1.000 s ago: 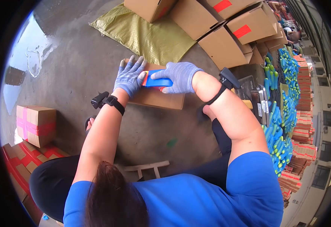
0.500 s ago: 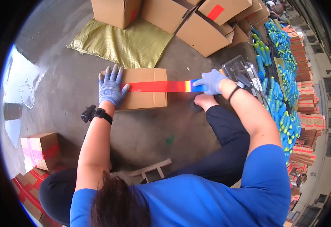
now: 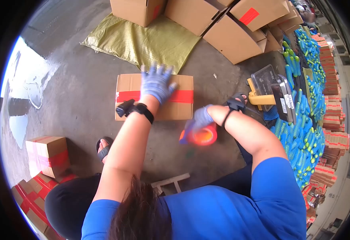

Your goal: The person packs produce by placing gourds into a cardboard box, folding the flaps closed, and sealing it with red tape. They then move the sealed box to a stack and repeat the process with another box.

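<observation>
Head view: the landmark here is the closed rectangular brown cardboard box [image 3: 125,86] sitting on the grey concrete floor [image 3: 73,92], pretty much straight ahead of the person. A strip of shiny red tape [image 3: 182,96] runs side to side across its top and passes under the left hand [image 3: 157,85], which wears a blue-grey knit glove. That hand's fingers are spread out, holding nothing, laid over the box top, and kinda blurry at the tips.

The right hand [image 3: 202,117], same sort of glove, is just off the near right corner of the box. Its fingers are wrapped around a blue tape dispenser [image 3: 187,135] with an orange-red roll [image 3: 205,136], pretty smeared by motion, so I can't tell exactly how each finger sits.

Beyond the box there's a crinkly olive-yellow woven plastic sheet [image 3: 143,40], and past that, off to the right, a bunch of bigger brown cartons [image 3: 233,38]. Right of the box you get a dark-rimmed clear plastic tub [image 3: 283,98] with a white label, a chunky yellow object [image 3: 263,99] beside it, then heaps of green vegetables in blue netting [image 3: 295,136]. Over on the near left of the box is a smaller carton with pinkish tape [image 3: 47,154].
</observation>
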The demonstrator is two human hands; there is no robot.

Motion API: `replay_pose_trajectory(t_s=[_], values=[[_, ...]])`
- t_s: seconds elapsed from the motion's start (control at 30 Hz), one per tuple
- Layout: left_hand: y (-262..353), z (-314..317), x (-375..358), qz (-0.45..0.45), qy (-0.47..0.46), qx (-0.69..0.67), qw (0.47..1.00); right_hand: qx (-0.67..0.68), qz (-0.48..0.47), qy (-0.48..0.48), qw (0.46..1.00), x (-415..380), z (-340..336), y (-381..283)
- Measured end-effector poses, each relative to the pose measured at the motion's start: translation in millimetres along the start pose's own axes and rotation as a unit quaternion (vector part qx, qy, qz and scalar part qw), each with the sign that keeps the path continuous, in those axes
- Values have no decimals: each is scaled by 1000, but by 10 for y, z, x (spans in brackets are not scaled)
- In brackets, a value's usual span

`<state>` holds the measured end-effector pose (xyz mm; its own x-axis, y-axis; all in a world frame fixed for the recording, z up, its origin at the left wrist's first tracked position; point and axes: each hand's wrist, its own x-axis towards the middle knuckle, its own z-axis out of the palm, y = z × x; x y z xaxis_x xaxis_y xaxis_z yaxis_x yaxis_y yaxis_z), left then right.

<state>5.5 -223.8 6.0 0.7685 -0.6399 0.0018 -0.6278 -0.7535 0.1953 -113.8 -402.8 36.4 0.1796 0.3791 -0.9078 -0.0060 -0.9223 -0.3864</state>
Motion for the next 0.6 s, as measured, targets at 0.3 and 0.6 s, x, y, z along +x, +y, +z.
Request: replay_pose_trajectory(t_s=[0.3,0.6], values=[[-761,-363,-519,-187,-389,-37,901,-140,-23,372,917,-373,663,104],[293,-271,-1171,-230,19,-118,966,48,-248,565,786,-1162,1254,-7]])
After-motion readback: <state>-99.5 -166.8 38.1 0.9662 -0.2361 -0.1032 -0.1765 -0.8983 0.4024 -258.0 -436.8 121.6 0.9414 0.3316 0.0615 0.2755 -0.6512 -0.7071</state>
